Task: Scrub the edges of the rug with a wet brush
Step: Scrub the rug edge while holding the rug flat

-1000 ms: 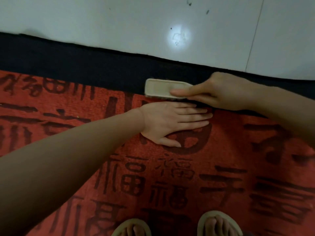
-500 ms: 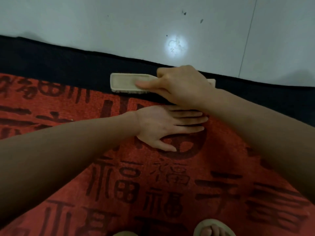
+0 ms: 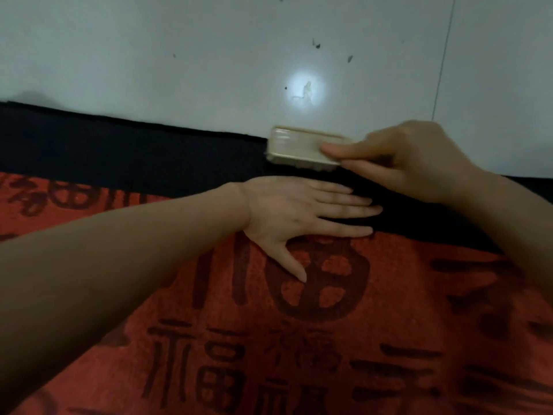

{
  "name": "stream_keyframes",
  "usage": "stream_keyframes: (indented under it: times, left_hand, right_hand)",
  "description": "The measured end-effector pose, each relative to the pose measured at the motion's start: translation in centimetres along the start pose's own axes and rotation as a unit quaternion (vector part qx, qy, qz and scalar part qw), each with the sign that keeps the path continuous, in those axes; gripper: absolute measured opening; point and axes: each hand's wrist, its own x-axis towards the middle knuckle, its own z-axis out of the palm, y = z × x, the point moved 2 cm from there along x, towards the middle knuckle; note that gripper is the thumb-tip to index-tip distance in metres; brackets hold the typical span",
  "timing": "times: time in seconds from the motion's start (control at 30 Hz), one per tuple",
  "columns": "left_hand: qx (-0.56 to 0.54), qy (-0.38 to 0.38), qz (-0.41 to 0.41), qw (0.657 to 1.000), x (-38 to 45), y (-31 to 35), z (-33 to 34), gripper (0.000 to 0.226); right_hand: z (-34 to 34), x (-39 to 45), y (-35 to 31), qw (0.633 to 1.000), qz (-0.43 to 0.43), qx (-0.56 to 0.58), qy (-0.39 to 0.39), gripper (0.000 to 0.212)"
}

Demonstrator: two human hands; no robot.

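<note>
A: Brush (image 3: 302,148) position first. Half a second ago it lay further toward nine o'clock along the black border; now it sits back toward three o'clock, its far side right at the rug's outer edge where the border meets the pale floor (image 3: 179,55). A second ago it was lower, nearer the red field.

B: So it's stroking back and forth along the border?

A: That's my reading, and each pass seems to work closer to the very edge, which is what the task wants. How much edge is already done, I can't judge.

B: Grip?

A: The right hand (image 3: 413,163) has fingers and thumb curled round the brush's three o'clock end. The left hand (image 3: 299,214) lies flat, fingers straight, pressing the rug (image 3: 389,324) just at six o'clock of the brush, holding nothing.

B: Room to move?

A: Plenty of dark border runs off toward nine o'clock, unobstructed. Toward twelve o'clock the rug stops and bare floor begins, so a stroke that way would slip off. Toward six o'clock the left hand's fingertips (image 3: 368,205) are near the bristles.
</note>
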Motion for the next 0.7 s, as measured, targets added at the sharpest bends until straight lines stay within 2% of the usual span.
stream_keyframes:
  times: [0.1,0.2,0.27,0.33,0.4,0.6,0.7]
  left_hand:
    - [0.006,0.017,-0.008,1.0,0.2,-0.1,-0.1,0.101]
    - [-0.003,-0.005,-0.029,1.0,-0.2,0.0,0.0,0.1]
    - [0.005,0.002,-0.017,1.0,-0.1,-0.1,-0.1,0.101]
    - [0.007,0.013,-0.003,1.0,0.1,-0.2,0.2,0.101]
    - [0.014,0.014,-0.004,1.0,0.1,-0.2,0.3,0.101]
    - [0.006,-0.008,-0.023,1.0,-0.2,0.0,0.0,0.099]
    - [0.012,-0.007,-0.011,1.0,0.0,-0.1,0.1,0.1]
  right_hand:
    - [0.7,1.1,-1.0,1.0,-0.02,-0.019,0.009,0.037]
    - [2.0,5.9,-3.7,0.999,-0.04,-0.03,-0.014,0.039]
    - [0.9,5.0,-2.3,0.997,-0.05,-0.042,-0.046,0.039]
    - [-1.4,1.3,0.2,0.997,-0.014,-0.018,-0.072,0.039]
    - [-2.5,-1.5,0.7,0.998,0.031,0.032,-0.052,0.039]
    - [1.6,6.9,-4.3,0.999,-0.007,0.008,-0.033,0.033]
    - [-0.2,3.8,-1.1,0.998,0.023,0.004,-0.057,0.034]
